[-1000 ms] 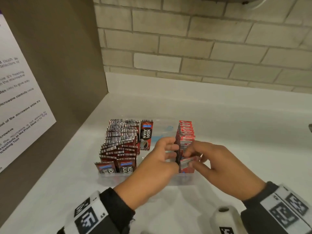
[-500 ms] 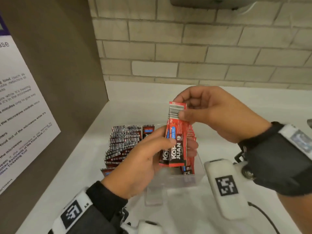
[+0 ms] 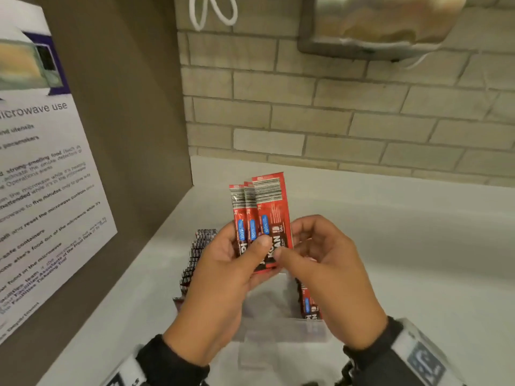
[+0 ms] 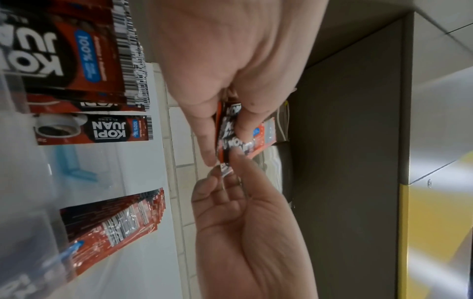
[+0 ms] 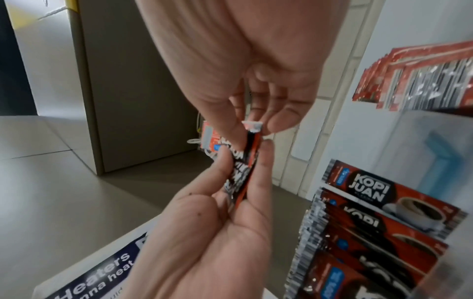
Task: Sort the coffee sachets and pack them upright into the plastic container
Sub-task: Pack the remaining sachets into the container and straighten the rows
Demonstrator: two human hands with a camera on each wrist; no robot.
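From the head view, the left hand (image 3: 223, 274) holds a small fan of three red sachets (image 3: 262, 215) upright above the plastic container (image 3: 281, 327), thumb across their fronts. The right hand (image 3: 328, 277) pinches the lower edge of the front sachet, its grip narrow on that one packet. Below, on the white desk (image 3: 390, 246), the container already has a dark row of sachets (image 3: 195, 260) on its left side and a red row (image 3: 309, 305) on its right (the middle looks bare).

The left wrist view shows the left hand's fingers (image 4: 204, 141) curled round the bundle, the right hand's fingertips (image 4: 230, 174) meeting it at the end; the packed rows (image 4: 76, 60) stand in the container alongside.

The right wrist view confirms it: the right thumb and forefinger (image 5: 230, 129) nip the end of the held sachets (image 5: 240, 172).

This looks like the sorting step, squaring or separating a handful. The next move probably calls for aligning the edges, then lowering them upright into the matching red row without tipping its neighbours.
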